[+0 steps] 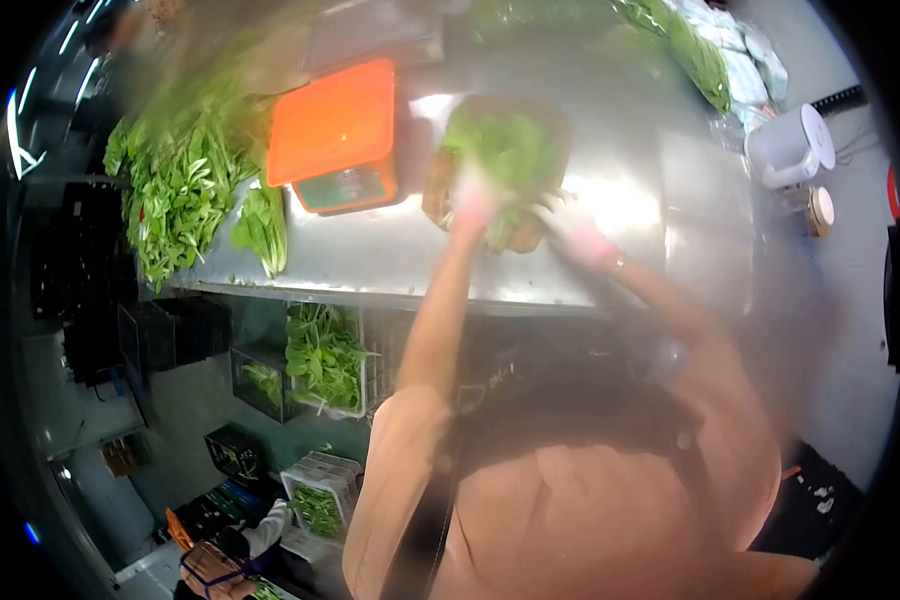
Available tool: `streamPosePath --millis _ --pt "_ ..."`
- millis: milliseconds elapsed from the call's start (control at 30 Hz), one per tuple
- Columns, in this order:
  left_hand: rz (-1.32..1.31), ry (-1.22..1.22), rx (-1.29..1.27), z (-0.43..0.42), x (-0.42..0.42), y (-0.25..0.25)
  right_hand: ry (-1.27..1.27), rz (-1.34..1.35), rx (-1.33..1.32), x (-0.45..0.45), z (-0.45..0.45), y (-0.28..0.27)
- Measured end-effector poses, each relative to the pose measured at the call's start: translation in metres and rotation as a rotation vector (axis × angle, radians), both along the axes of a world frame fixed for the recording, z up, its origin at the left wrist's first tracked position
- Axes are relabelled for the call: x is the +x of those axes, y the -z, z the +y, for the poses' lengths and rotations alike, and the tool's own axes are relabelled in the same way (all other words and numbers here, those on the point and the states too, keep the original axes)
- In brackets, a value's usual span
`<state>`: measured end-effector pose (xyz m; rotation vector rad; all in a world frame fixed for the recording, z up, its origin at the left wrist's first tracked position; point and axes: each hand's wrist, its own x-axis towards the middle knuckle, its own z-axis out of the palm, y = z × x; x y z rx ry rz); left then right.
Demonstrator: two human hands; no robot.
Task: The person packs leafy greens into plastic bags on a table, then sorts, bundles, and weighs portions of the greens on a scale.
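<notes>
On the steel table, a brown basket (436, 195) holds light-green leafy greens (515, 140), both hazy in the picture. My left hand (473, 200), in a pale glove, reaches into the basket's near left side against the leaves. Motion and haze smear its fingers, so its grip cannot be made out. At the near right corner of the basket is my right hand (578, 228), in a whitish glove. Its fingers are stretched out and apart beside the basket and leaves.
An orange-lidded box (335, 125) stands left of the basket, beside a large heap of leafy greens (185, 190). A white jug-like container (785, 148) is at the right. Below the table's edge stands a crate of greens (325, 355). Another person (225, 560) is at lower left.
</notes>
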<state>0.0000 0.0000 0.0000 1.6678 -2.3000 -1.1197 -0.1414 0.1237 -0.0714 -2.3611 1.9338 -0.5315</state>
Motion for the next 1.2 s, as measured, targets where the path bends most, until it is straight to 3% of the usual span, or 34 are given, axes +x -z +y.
streamPosePath --millis 133,200,267,300,333,400,500,600,767,867,1033,1133,1200 --pt "0.018 -0.001 0.002 0.002 0.001 0.005 -0.111 0.066 -0.150 -0.029 -0.021 0.013" --pt "0.086 0.125 -0.138 -0.009 -0.002 0.017 -0.167 0.061 -0.253 -0.043 -0.033 0.018" --pt "0.190 0.201 -0.222 -0.030 0.011 0.098 -0.221 -0.008 -0.399 -0.028 -0.030 0.000" --pt "0.082 0.150 0.021 -0.034 0.016 0.074 -0.259 0.013 -0.398 -0.023 -0.037 -0.002" --pt "-0.078 0.270 0.015 -0.043 0.021 0.071 -0.289 0.009 -0.421 -0.020 -0.042 -0.008" --pt "-0.056 0.356 -0.008 -0.066 0.031 0.080 -0.356 0.010 -0.480 -0.008 -0.059 -0.022" --pt "0.162 0.515 0.529 -0.089 0.030 0.053 -0.456 0.065 -0.544 0.012 -0.072 -0.040" --pt "0.198 0.437 0.493 -0.096 0.026 0.063 -0.493 0.070 -0.600 0.020 -0.098 -0.043" --pt "0.262 0.301 0.368 -0.101 0.016 0.083 -0.471 0.043 -0.491 0.012 -0.115 -0.031" --pt "0.302 0.253 0.336 -0.105 0.017 0.088 -0.449 0.203 -0.131 0.011 -0.119 -0.038" --pt "0.410 0.163 0.343 -0.107 0.029 0.102 -0.408 0.172 -0.072 0.004 -0.116 -0.033" --pt "0.601 0.104 0.420 -0.110 0.036 0.116 -0.390 0.160 -0.107 0.003 -0.113 -0.026" --pt "0.760 0.263 0.439 -0.111 0.024 0.140 -0.388 0.115 -0.108 0.008 -0.112 -0.031"
